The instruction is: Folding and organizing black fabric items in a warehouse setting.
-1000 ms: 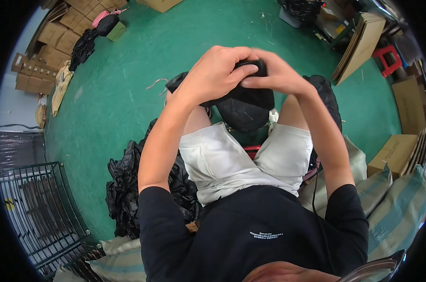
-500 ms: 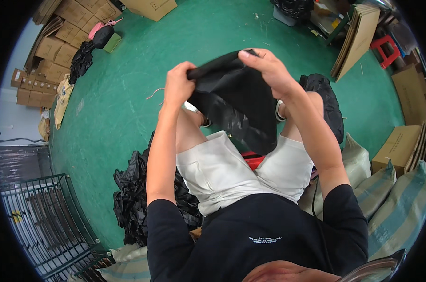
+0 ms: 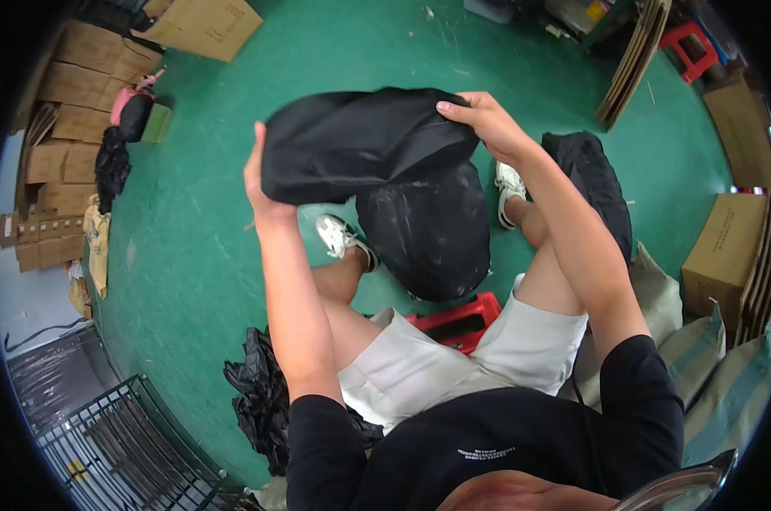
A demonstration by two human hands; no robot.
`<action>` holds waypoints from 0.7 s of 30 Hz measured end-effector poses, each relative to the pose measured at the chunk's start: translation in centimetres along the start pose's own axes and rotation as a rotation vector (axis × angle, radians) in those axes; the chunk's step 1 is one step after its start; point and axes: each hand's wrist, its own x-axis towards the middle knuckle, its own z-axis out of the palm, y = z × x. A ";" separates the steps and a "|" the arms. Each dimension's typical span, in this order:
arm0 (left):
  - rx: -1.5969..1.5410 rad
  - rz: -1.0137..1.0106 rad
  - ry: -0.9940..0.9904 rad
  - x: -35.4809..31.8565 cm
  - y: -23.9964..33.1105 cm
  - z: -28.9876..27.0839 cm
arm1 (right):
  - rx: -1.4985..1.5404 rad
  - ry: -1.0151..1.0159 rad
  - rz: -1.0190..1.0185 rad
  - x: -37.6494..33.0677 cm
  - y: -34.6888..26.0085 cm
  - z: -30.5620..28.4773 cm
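Note:
My two hands hold up a black fabric piece (image 3: 351,140), like a soft bag or cover, stretched sideways in front of my knees. At its left end is my left hand (image 3: 270,183), with the thumb along the edge and the fingers hidden by the fabric. My right hand (image 3: 487,123) pinches its upper right edge between thumb and fingers. Below it, between my feet, stands a rounded black bundle (image 3: 428,234) with dusty marks. The held fabric overlaps the bundle's top; whether they are joined, I cannot tell.
A red plastic stool (image 3: 470,319) shows between my thighs. Another black bundle (image 3: 591,183) lies by my right leg, and crumpled black fabric (image 3: 262,392) lies to my left. Woven sacks (image 3: 692,362) and a cardboard box (image 3: 726,247) stand at right. Stacked cartons (image 3: 66,175) line the left.
My left hand has moved outward to the left, and the hanging black fabric is now spread wide. The black bundle between my feet has come into plain view.

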 end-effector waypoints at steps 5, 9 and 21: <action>-0.129 -0.076 -0.133 3.8 -1.4 -2.4 | 0.177 -0.268 0.044 1.7 0.3 -1.3; -0.154 -0.092 -0.109 4.6 -2.3 -2.8 | 0.163 -0.409 0.212 1.9 0.7 0.7; 0.051 -0.029 -0.251 4.4 -4.9 -0.9 | 1.047 -0.216 -0.063 0.0 0.6 -2.7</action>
